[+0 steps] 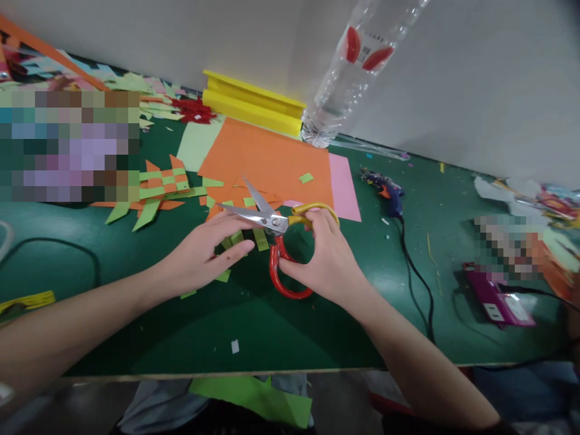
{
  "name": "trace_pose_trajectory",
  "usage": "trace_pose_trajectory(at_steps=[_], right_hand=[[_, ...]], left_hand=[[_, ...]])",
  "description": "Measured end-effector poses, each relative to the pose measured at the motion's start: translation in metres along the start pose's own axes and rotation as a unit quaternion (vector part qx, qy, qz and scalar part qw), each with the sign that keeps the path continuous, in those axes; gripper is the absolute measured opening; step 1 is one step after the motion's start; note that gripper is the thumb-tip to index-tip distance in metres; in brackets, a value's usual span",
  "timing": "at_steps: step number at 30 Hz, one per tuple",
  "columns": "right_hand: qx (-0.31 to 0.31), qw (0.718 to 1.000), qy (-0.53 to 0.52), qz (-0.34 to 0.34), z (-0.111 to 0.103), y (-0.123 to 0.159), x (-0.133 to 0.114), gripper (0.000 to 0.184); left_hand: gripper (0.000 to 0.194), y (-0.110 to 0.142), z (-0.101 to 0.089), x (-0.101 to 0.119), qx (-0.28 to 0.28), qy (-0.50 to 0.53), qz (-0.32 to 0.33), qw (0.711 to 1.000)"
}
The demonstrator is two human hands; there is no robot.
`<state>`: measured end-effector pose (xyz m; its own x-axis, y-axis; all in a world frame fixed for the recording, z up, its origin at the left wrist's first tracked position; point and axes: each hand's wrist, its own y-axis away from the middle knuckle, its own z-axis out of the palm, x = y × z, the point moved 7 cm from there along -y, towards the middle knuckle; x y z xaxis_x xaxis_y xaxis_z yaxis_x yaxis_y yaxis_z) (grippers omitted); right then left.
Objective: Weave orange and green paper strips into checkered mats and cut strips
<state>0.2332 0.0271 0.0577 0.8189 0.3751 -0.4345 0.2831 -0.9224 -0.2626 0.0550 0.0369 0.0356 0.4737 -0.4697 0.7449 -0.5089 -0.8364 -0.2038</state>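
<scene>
My right hand (330, 257) grips a pair of scissors (272, 222) with one yellow and one red handle loop. Their blades are spread apart and point left. My left hand (215, 251) lies just left of them, thumb and fingers apart, its fingertips under the lower blade. Below the blades and fingertips are green paper strips (261, 239) and orange paper, partly covered. A woven orange and green paper piece (163, 181) with pointed strip ends lies farther left. Orange sheets (267, 154) lie behind the scissors, with a small green scrap (306, 177) on top.
A plastic bottle (348, 78) stands by a folded yellow paper strip (254, 103) at the wall. A blue glue gun (385, 190) with a black cord lies right, near a purple power strip (498, 296). Paper scraps (158, 103) heap back left. Green paper (254, 396) rests below the table edge.
</scene>
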Motion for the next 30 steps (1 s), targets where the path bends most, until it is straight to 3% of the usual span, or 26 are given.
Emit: trace_pose_trajectory(at_steps=[5, 11, 17, 24, 30], right_hand=[[-0.017, 1.000, 0.007, 0.003, 0.007, 0.004, -0.012, 0.054], [-0.021, 1.000, 0.021, -0.011, 0.011, 0.011, -0.024, 0.051], [-0.002, 1.000, 0.022, -0.002, 0.007, 0.006, -0.013, 0.051], [0.027, 0.999, 0.029, 0.025, -0.002, -0.003, 0.013, 0.049], [0.044, 0.996, 0.049, 0.056, -0.008, -0.010, 0.033, 0.047]], left_hand=[[0.046, 0.001, 0.007, -0.002, -0.029, -0.009, -0.019, 0.999], [0.033, 0.000, 0.003, -0.010, 0.024, 0.067, -0.079, 0.994], [0.027, 0.000, 0.002, -0.020, 0.008, 0.098, -0.130, 0.987], [0.021, -0.003, -0.017, -0.019, 0.106, 0.144, -0.125, 0.976], [0.016, 0.005, -0.029, -0.035, 0.209, 0.215, -0.108, 0.948]])
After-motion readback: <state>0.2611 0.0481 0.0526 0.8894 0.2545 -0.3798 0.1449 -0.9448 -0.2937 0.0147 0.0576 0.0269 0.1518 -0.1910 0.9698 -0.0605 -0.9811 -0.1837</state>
